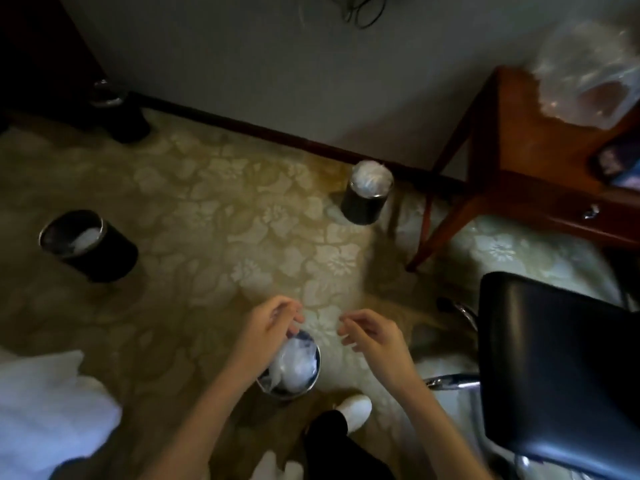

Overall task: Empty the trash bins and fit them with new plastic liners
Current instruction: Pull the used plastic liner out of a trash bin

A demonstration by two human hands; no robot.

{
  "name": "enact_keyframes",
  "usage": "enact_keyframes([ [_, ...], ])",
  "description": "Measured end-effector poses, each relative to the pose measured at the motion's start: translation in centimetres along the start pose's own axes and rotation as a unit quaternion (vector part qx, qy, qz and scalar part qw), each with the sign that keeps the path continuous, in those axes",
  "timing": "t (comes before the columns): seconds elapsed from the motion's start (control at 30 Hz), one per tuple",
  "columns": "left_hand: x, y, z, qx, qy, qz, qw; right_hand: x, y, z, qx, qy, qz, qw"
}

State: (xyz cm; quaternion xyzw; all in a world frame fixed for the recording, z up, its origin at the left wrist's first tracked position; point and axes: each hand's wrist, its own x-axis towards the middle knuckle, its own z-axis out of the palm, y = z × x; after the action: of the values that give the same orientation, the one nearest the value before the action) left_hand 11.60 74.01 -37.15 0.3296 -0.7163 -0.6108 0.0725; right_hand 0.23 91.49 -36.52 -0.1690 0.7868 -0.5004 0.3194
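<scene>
L hand (273, 322) at lined bin (291, 394) rim, grip unclear; R hand (370, 336) loose, empty.

Floor: floral beige carpet (221, 209).
Wall (225, 57): pale grey, dark skirting (277, 136), beyond the right hand (375, 337).
Furniture: wooden table (519, 140), black chair (554, 368), to its right.

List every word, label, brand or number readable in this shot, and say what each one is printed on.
No text can be read in this view.
near bin, left bin, bin by the desk, far bin: no labels or markings show on any of them.
dark object on the wooden desk: pale patches that may be print, too blurred to read.
</scene>
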Motion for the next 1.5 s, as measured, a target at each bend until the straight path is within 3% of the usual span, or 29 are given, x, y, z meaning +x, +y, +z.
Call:
enact_keyframes([
  [0.2,-7.1,-14.9,0.8,0.017,0.027,0.074,0.997,-5.6,12.5,7.1,0.025,-0.011,-0.031,0.999],
  [0.37,-18.6,-24.1,3.7,-0.005,0.068,0.098,0.993,-14.0,21.3,9.7,0.096,-0.004,-0.088,0.991],
  [0.57,-32.2,-23.8,4.9,0.028,0.069,0.075,0.994,-26.2,23.6,8.5,0.130,-0.014,-0.098,0.987],
  [0.7,-35.8,-19.7,3.7,0.111,0.081,0.149,0.979,-28.5,20.2,6.2,0.122,0.015,-0.147,0.982],
  [0.83,-35.7,-18.5,3.4,0.110,0.100,0.176,0.973,-29.4,19.8,5.6,0.112,0.018,-0.180,0.977],
  [1.07,-30.2,-21.5,5.4,0.062,0.092,0.087,0.990,-25.5,22.4,5.9,0.100,0.006,-0.114,0.989],
  [1.5,-13.6,-39.0,3.5,0.082,0.067,-0.138,0.985,-6.9,32.1,12.8,-0.041,-0.069,0.082,0.993],
])
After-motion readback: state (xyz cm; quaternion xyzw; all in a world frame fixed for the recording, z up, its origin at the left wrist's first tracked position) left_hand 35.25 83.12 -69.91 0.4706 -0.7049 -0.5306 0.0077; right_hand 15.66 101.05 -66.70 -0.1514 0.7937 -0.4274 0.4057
